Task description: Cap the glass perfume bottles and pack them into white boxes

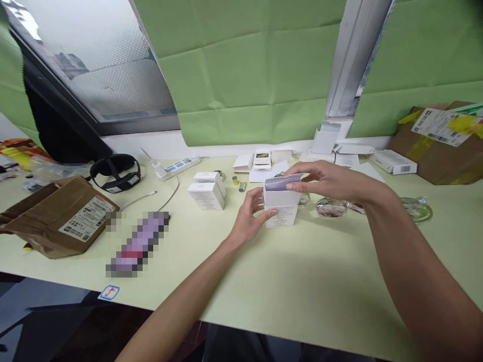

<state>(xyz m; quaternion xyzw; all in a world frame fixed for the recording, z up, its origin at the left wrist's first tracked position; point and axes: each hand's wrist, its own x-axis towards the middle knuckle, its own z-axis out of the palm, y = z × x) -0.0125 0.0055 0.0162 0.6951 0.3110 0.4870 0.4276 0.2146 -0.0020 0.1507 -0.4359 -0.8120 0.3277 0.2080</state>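
A small white carton stands upright on the pale green table, its top flap open. My left hand grips the carton's left side, thumb on the front. Above it, my right hand pinches the raised top flap at the carton's upper edge. Just behind the carton lie clear glass bottles, partly hidden by my right hand and forearm.
Two closed white boxes sit left of the carton, with small gold caps nearby. More white cartons line the back edge. A brown box lies at left, a torn brown parcel at right, a power strip behind.
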